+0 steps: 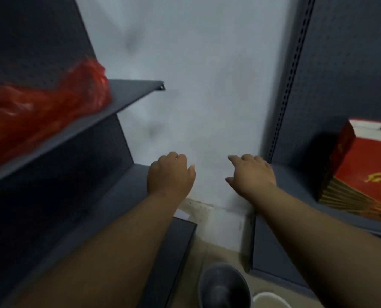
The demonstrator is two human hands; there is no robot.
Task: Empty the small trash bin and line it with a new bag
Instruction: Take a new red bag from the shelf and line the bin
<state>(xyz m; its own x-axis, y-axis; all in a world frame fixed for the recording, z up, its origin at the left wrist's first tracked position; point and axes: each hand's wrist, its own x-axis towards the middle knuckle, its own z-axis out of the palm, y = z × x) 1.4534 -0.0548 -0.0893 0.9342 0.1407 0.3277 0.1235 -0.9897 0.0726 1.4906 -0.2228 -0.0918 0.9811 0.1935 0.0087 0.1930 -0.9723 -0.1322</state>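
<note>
Below, near bottom edge: small trash bin point(224, 285), upright, mouth up, apparently unlined. Left hand point(170, 174) loosely curled, right hand point(253, 174) spread, both empty, raised well above; right arm nearer.

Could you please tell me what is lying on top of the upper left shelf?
A crumpled red plastic bag lies on the dark shelf. Whatever it holds is hidden inside the bag.

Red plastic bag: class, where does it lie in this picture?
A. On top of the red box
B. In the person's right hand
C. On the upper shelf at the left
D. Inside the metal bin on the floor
C: the red plastic bag lies on the dark upper shelf at the left, and both hands are empty.
</note>
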